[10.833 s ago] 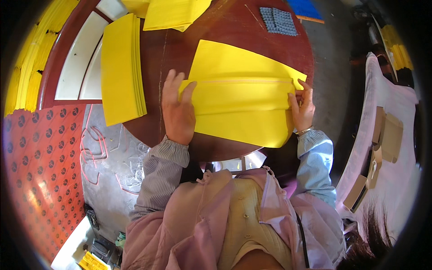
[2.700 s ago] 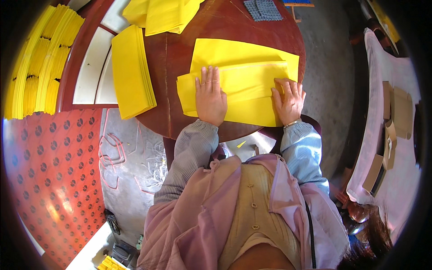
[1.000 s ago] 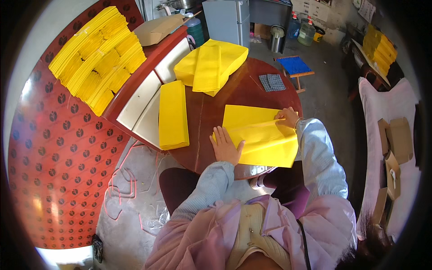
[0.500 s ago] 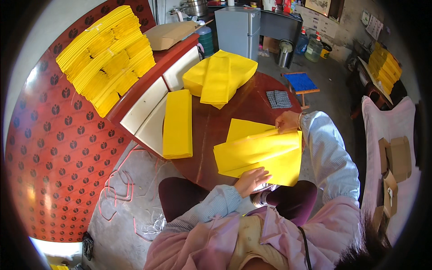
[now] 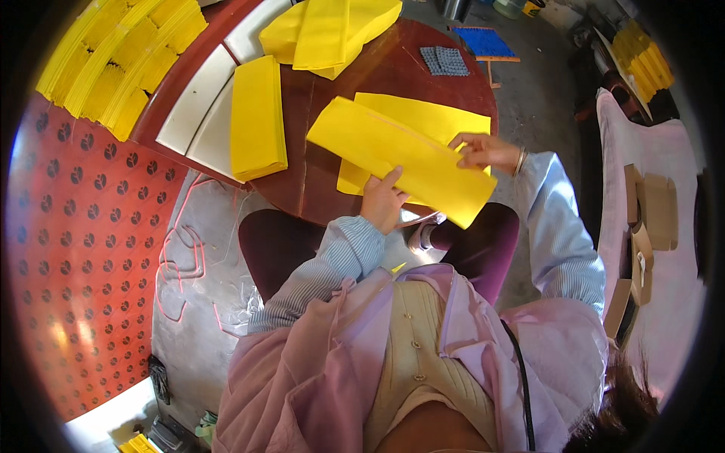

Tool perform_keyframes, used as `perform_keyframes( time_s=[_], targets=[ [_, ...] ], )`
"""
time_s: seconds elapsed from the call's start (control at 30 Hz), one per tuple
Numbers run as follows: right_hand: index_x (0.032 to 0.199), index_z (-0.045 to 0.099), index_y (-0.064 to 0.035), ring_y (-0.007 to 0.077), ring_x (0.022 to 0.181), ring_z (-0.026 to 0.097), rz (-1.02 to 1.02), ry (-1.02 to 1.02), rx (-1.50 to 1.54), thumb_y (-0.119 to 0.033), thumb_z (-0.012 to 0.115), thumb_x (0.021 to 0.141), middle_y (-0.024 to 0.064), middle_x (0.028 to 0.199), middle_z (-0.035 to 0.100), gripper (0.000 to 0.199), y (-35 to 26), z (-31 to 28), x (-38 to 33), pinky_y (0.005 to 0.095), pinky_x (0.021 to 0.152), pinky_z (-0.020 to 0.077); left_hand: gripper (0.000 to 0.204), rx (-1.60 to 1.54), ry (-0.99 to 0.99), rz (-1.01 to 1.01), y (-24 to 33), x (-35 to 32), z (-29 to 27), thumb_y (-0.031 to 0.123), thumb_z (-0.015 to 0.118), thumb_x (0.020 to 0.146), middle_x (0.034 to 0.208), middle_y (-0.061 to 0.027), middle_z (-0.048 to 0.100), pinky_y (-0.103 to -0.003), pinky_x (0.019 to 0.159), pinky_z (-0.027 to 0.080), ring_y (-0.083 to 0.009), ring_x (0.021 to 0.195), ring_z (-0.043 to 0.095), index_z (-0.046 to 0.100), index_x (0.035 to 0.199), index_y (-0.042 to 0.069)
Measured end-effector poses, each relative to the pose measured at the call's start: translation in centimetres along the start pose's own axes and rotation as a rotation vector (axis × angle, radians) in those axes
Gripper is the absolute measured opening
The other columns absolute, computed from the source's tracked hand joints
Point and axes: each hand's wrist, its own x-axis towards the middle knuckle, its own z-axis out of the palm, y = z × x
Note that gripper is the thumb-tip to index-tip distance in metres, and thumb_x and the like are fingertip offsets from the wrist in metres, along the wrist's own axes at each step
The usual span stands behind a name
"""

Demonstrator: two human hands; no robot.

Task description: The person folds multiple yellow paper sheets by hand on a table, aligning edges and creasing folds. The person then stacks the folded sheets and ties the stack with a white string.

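The strip of folded yellow cloth-like material has just been raised and turned above the worktop. Its near long edge is clamped by the left hand, with the thumb laid on top and the fingers mostly hidden below. By the right hand, the far right edge of the strip is met with bent fingertips; whether it is pinched or only touched cannot be told. The two hands are held apart, one at each long edge.

Half a second ago, the strip was lying lower on the sheet, and its far edge was pinched by the right hand. Now its left end is pointed toward the far side of the worktop, and its right end is hung over the near edge. From this it may be judged that the strip is loose from the sheet, which is left flat on the worktop below, and that the pressing of its folds is probably finished.

On the left side of the worktop, the stack of folded yellow pieces is unchanged. At the far edge the yellow pile is seen, and at the far right the grey pad. Beyond the worktop is placed the blue stool; well to its right, the cartons. The fridge, seen before behind the worktop, is now out of view.
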Motion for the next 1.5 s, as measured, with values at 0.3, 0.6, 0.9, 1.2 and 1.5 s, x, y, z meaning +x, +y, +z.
perform_keyframes(
  time_s=[0.3,0.6,0.9,1.2,1.5],
  targets=[
    [0.157,0.04,-0.01,0.0083,0.086,0.07,-0.038,-0.183,0.38,-0.008,0.064,0.103,0.0005,0.108,0.073,0.059,-2.6,16.1,5.0,0.0234,0.07,0.057,0.04,0.419,0.009,0.135,11.1,-6.1,-8.2,0.007,0.066,0.101,0.137,-0.0121,0.065,-0.035,0.106,0.053,-0.0251,0.125,0.064,0.058,0.14,0.002],
    [0.145,0.048,-0.0084,0.0137,0.089,0.074,-0.356,-0.16,0.438,-0.014,0.068,0.1,0.004,0.107,0.074,0.049,-15.2,20.8,21.5,0.0275,0.072,0.0616,0.043,0.6,-0.135,0.129,32.3,-1.1,-16.2,0.006,0.065,0.099,0.13,-0.0124,0.069,-0.036,0.104,0.054,-0.0228,0.116,0.069,0.056,0.14,-0.002],
    [0.137,0.052,-0.0086,0.0138,0.082,0.073,-0.073,0.059,0.327,-0.024,0.068,0.101,0.0046,0.1,0.073,0.042,-15.8,19.0,32.4,0.0306,0.073,0.0644,0.044,0.776,0.319,0.003,33.5,9.3,-22.8,0.012,0.07,0.099,0.117,-0.0137,0.072,-0.028,0.085,0.059,-0.0189,0.099,0.072,0.057,0.137,-0.007],
    [0.126,0.055,-0.0084,0.0145,0.066,0.07,-0.13,0.128,0.336,-0.027,0.065,0.104,0.0059,0.092,0.071,0.03,-14.8,19.1,33.3,0.029,0.06,0.0626,0.046,0.627,0.406,0.116,32.2,8.4,-22.1,0.009,0.073,0.096,0.113,-0.0168,0.072,-0.027,0.078,0.061,-0.0212,0.091,0.074,0.056,0.136,-0.007],
    [0.126,0.055,-0.0062,0.0147,0.066,0.069,-0.122,0.209,0.336,-0.027,0.067,0.103,0.0066,0.089,0.069,0.034,-14.8,19.3,33.0,0.029,0.058,0.061,0.051,0.71,0.394,0.167,32.0,9.2,-23.4,0.008,0.074,0.096,0.116,-0.0171,0.071,-0.029,0.075,0.061,-0.0228,0.094,0.074,0.053,0.14,-0.007]
  ],
)
